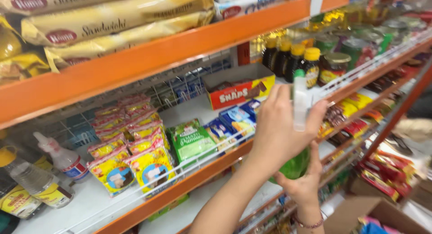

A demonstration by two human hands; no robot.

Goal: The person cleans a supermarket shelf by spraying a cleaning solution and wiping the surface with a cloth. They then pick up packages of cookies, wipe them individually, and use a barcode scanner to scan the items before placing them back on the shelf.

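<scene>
1. Green bottle (294, 166) with clear spray top (299, 103) held upright, in front of orange shelf edge (198, 175).
2. Left hand (279, 130): fingers wrapped around the spray top, forearm angled up from lower left.
3. Right hand (306, 184): cups bottle base from below, wrist vertical.

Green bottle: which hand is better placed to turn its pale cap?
Probably the left hand: its fingers wrap the pale cap, while the right hand holds the green bottle from below.
</scene>
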